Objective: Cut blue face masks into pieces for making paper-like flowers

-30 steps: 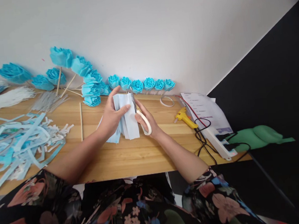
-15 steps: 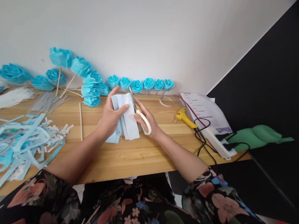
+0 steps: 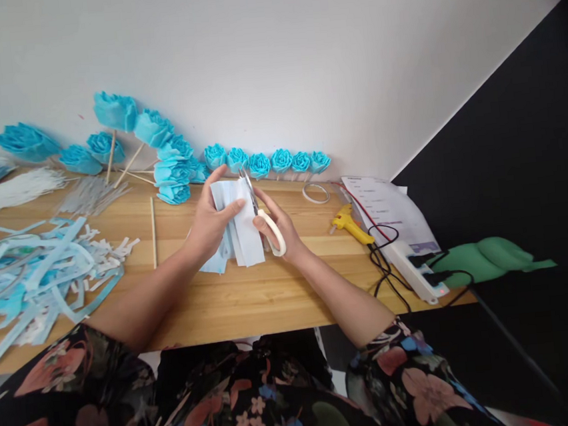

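Note:
My left hand (image 3: 211, 216) grips a pleated sheet of pale blue and white fabric (image 3: 247, 236), which looks like a face mask, with the thumb pressed on its front. In my right hand (image 3: 280, 230) is a pair of scissors (image 3: 272, 231) with white handles, its metal blades pointing up and away from me. The blades lie along the sheet's right edge, near its upper corner. Part of the sheet and the fingers behind it are hidden. Beyond both hands, small blue fabric flowers (image 3: 260, 165) stand in a row against the wall.
Cut blue and white strips (image 3: 52, 262) are heaped on the left. Larger blue flowers on sticks (image 3: 116, 110) lean at the back. To the right lie a yellow glue gun (image 3: 350, 224), a power strip (image 3: 418, 274) with black cords, a paper sheet (image 3: 389, 209) and a ring (image 3: 316, 193).
Hardly anything differs. The scissors and right hand have shifted very slightly to the left, while the left hand keeps its hold on the sheet.

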Tool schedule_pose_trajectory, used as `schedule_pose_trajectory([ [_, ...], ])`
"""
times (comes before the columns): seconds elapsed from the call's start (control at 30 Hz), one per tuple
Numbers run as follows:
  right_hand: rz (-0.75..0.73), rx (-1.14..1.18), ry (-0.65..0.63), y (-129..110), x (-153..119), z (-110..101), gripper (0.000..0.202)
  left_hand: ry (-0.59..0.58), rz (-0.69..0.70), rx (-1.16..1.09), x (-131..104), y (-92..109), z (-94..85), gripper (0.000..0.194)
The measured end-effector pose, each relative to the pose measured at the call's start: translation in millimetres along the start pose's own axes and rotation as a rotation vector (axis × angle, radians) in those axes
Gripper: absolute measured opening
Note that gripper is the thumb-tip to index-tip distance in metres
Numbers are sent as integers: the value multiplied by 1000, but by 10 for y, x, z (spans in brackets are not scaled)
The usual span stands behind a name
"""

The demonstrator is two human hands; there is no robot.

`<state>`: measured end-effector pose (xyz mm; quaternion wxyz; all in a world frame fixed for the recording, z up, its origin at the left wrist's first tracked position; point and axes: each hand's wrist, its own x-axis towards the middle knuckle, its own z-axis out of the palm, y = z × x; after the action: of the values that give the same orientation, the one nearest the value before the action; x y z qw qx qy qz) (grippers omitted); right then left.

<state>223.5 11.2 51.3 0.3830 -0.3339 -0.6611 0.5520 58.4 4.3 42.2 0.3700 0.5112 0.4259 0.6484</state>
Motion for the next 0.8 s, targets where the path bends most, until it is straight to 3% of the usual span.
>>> schedule_pose_trajectory([
  [0.47,13,56,17,68,42,-39,97,23,-55,-66,16,17,-21,78],
  [0.57,4,58,54,69,67,-74,97,-31,-83,-113,36,-13,-39,70],
  [0.67,-6,50,101,70,90,-99,95,-126,-155,-201,37,-26,-41,58],
  [0.8,-16,55,161,80,117,-125,88,-198,-352,-264,15,-1,-48,58],
])
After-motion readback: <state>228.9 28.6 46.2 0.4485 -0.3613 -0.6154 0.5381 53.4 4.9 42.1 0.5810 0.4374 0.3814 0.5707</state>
